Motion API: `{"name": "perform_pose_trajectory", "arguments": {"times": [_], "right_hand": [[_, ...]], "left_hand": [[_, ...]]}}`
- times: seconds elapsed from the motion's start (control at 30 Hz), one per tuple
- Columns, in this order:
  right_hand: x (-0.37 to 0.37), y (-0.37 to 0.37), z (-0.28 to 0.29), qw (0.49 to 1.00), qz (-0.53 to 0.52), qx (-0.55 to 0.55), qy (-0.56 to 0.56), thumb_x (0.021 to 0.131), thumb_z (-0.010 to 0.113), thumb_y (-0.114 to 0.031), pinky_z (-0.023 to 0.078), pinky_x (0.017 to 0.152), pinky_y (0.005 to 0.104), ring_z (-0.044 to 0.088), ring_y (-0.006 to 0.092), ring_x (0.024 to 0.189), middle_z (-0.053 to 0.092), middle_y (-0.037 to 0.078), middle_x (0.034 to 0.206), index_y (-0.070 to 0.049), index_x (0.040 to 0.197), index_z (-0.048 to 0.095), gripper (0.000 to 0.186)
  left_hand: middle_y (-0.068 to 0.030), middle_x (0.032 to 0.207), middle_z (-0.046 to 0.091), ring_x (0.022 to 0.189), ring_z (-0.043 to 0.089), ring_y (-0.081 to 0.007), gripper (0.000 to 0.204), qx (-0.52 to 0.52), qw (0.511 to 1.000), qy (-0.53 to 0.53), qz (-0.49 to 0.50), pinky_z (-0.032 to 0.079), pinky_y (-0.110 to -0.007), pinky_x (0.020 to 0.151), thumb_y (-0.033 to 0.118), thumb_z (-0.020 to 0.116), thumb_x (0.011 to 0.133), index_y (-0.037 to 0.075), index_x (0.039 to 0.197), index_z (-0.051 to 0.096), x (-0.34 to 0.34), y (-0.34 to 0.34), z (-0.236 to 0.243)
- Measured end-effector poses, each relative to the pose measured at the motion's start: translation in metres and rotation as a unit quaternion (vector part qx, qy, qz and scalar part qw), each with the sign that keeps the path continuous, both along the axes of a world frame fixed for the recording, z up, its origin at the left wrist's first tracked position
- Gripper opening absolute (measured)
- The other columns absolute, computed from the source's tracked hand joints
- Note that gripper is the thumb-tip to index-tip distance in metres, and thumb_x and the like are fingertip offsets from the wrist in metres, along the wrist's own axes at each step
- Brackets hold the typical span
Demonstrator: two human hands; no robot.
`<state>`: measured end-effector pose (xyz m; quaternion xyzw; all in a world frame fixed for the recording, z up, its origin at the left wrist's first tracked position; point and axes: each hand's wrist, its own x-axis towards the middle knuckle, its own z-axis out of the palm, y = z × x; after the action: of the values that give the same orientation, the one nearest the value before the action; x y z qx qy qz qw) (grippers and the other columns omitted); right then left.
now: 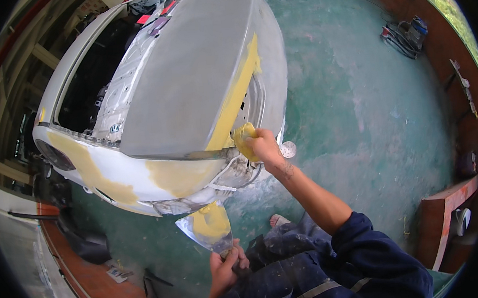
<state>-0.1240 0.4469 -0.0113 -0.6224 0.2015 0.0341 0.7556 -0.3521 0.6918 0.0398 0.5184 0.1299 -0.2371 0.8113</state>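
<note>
My right hand point(264, 145) is closed on a yellow, filler-coated spreader point(244, 140) at the rear corner of a car's grey trunk lid point(184, 75). Whether the spreader touches the panel, I cannot tell. A stripe of yellow body filler point(234, 98) runs along the lid's edge beside it. Low and nearer to me, my left hand point(228, 265) grips the handle end of a wide putty knife point(188, 228). On its blade lies a thick patch of yellow filler point(210, 219). More sanded filler point(182, 175) covers parts of the white rear fender.
Green floor point(348, 130) stretches to the right of the car. A vacuum-like machine with hoses point(407, 36) stands by the far right wall. A wooden, red-stained stand point(446, 212) is at the lower right. A black curved car part point(84, 240) lies at the left, near an orange-brown ledge point(110, 293).
</note>
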Motion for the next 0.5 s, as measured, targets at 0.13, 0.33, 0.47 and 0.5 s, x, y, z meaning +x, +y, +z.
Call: {"name": "perform_pose_trajectory", "arguments": {"times": [0.13, 0.33, 0.47, 0.5], "right_hand": [[-0.017, -0.013, -0.007, 0.966, -0.005, 0.258, -0.006, 0.097, 0.059, -0.008, 0.053, 0.084, 0.0352, 0.068, 0.0206, 0.093, 0.07, 0.01, 0.105, 0.004, 0.116, 0.065, 0.024], [-0.099, -0.025, 0.043, 0.946, -0.014, 0.294, -0.138, 0.103, 0.058, -0.017, 0.053, 0.09, 0.0341, 0.066, 0.0173, 0.103, 0.069, 0.007, 0.114, 0.003, 0.125, 0.062, 0.03], [-0.143, -0.018, 0.094, 0.947, 0.036, 0.217, -0.234, 0.106, 0.055, -0.016, 0.048, 0.094, 0.031, 0.062, 0.0148, 0.105, 0.066, 0.005, 0.118, 0.001, 0.13, 0.062, 0.031], [-0.146, -0.021, 0.096, 0.953, 0.05, 0.126, -0.27, 0.105, 0.055, -0.016, 0.048, 0.094, 0.0315, 0.061, 0.0158, 0.104, 0.066, 0.006, 0.117, 0.002, 0.128, 0.063, 0.03]], "left_hand": [[-0.0134, 0.085, 0.054, 0.063, 0.052, -0.0212, 0.027, 0.007, 0.999, -0.019, -0.034, 0.048, -0.041, 0.062, 0.018, 0.05, 0.106, 0.001, 0.127, 0.048, 0.012, -0.011, 0.007], [-0.0076, 0.062, 0.046, 0.045, 0.041, -0.0159, 0.053, -0.053, 0.994, 0.026, -0.093, 0.039, -0.035, 0.046, 0.05, 0.04, 0.108, -0.001, 0.102, 0.054, 0.028, -0.018, -0.007], [-0.005, 0.057, 0.043, 0.042, 0.039, -0.014, 0.063, -0.03, 0.987, 0.045, -0.15, 0.037, -0.032, 0.043, 0.059, 0.042, 0.104, -0.002, 0.093, 0.055, 0.039, -0.046, 0.003], [-0.0048, 0.056, 0.043, 0.042, 0.038, -0.0137, 0.064, -0.037, 0.986, 0.031, -0.16, 0.037, -0.032, 0.042, 0.06, 0.042, 0.104, -0.002, 0.093, 0.055, 0.042, -0.049, 0.003]]}}
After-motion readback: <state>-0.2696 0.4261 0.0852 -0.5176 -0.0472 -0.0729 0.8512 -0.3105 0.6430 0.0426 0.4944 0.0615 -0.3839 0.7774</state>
